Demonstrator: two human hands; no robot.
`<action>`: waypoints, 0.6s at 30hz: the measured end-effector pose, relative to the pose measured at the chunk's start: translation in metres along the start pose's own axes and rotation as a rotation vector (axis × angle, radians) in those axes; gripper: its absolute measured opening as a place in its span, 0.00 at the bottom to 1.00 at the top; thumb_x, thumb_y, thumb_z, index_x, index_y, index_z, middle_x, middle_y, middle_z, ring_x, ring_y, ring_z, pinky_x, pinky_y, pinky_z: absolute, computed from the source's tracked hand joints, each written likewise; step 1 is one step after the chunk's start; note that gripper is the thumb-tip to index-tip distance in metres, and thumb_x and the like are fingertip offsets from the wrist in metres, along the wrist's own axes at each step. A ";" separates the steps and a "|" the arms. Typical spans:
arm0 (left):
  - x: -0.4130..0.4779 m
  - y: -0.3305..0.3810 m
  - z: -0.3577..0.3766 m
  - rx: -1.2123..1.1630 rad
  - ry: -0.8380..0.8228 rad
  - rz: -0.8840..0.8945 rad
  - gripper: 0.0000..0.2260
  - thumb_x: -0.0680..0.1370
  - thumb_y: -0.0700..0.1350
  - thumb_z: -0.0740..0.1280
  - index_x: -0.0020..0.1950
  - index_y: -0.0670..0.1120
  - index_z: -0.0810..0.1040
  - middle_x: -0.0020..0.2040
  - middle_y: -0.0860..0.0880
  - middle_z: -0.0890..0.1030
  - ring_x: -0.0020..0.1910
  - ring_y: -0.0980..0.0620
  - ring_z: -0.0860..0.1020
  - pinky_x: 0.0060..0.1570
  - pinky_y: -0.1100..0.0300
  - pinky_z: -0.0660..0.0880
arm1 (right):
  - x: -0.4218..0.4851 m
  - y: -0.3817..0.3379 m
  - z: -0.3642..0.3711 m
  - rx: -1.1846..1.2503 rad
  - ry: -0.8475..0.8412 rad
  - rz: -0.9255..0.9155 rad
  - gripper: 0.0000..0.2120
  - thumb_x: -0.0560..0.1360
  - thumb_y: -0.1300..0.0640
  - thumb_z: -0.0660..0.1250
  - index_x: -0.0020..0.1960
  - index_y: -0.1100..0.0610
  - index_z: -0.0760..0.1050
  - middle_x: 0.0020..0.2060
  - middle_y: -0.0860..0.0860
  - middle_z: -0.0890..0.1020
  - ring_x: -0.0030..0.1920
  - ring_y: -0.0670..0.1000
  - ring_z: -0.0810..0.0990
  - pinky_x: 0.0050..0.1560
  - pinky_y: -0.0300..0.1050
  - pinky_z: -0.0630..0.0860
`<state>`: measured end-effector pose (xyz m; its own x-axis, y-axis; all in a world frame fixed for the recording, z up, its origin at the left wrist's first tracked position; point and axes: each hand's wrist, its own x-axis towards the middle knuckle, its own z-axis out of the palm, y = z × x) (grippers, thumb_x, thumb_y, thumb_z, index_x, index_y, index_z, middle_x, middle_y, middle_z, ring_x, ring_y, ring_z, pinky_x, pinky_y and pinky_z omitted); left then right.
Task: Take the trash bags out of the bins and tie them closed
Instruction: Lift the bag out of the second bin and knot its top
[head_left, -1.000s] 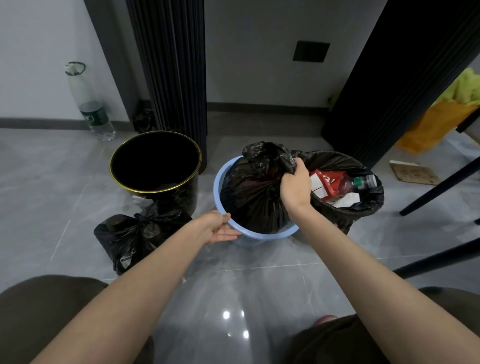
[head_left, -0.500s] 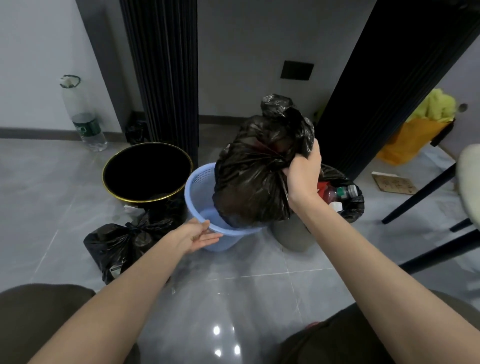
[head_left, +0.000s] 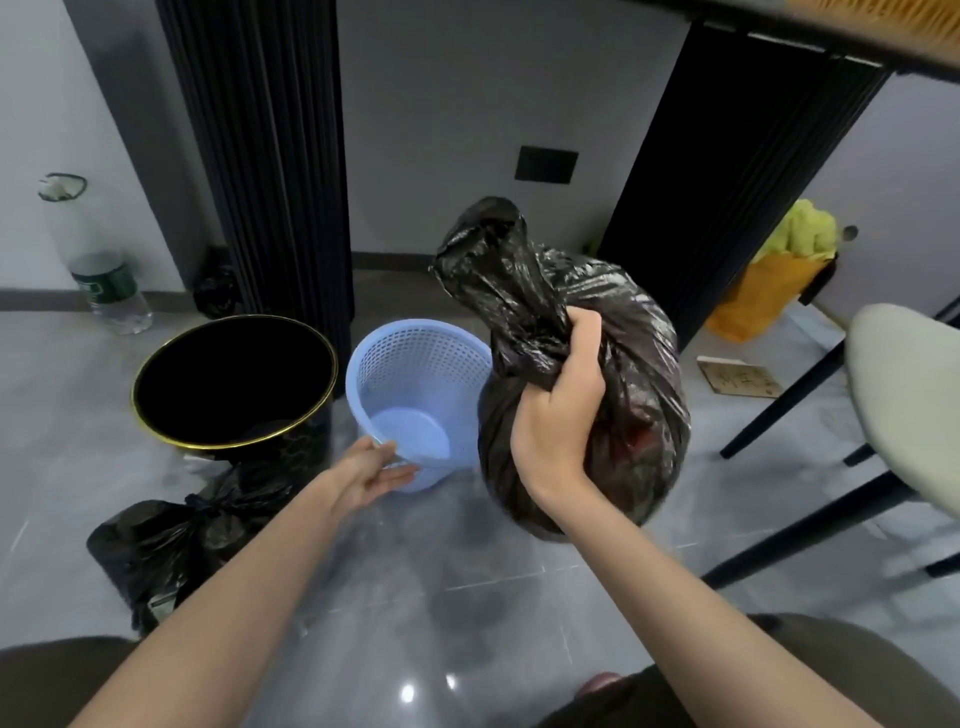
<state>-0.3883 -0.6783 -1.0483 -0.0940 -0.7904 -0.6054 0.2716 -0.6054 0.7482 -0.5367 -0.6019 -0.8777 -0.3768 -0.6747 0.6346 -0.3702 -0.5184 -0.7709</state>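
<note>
Above blue bin (head_left: 415, 395), right hand (head_left: 558, 415) grips bag (head_left: 623, 364).

Right hand (head_left: 558, 415) grips black trash bag (head_left: 618, 374); left hand (head_left: 371, 467) touches blue bin (head_left: 415, 358).

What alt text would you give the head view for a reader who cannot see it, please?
The right hand grips a black trash bag by its gathered neck, clear of the empty blue basket, whose rim the left hand touches.

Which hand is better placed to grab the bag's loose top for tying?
Probably the left hand: it lies open against the blue bin, holding nothing, while the right hand is busy gripping the neck of the black bag.
</note>
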 end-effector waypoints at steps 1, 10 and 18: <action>0.003 -0.001 -0.001 -0.005 -0.001 0.000 0.07 0.82 0.38 0.55 0.59 0.43 0.67 0.61 0.39 0.75 0.52 0.39 0.80 0.46 0.52 0.79 | -0.002 0.004 -0.002 -0.018 0.001 0.025 0.15 0.70 0.72 0.58 0.49 0.55 0.68 0.41 0.47 0.76 0.42 0.40 0.73 0.45 0.30 0.68; 0.030 -0.012 -0.004 -0.137 -0.020 0.004 0.05 0.82 0.37 0.55 0.56 0.43 0.69 0.66 0.36 0.73 0.52 0.40 0.79 0.57 0.49 0.72 | -0.043 0.059 -0.009 -0.223 -0.036 0.264 0.20 0.63 0.72 0.54 0.48 0.53 0.67 0.41 0.43 0.74 0.42 0.39 0.72 0.45 0.24 0.66; 0.059 -0.017 -0.004 -0.210 0.016 -0.048 0.16 0.82 0.38 0.54 0.71 0.42 0.64 0.67 0.38 0.73 0.64 0.41 0.74 0.60 0.51 0.72 | -0.075 0.093 0.003 -0.330 -0.113 0.358 0.22 0.63 0.72 0.53 0.48 0.50 0.65 0.44 0.49 0.75 0.47 0.48 0.74 0.51 0.37 0.70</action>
<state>-0.3946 -0.7142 -1.0972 -0.0966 -0.7585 -0.6444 0.4606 -0.6080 0.6467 -0.5406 -0.6008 -0.9971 -0.4422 -0.8419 0.3092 -0.4898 -0.0621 -0.8696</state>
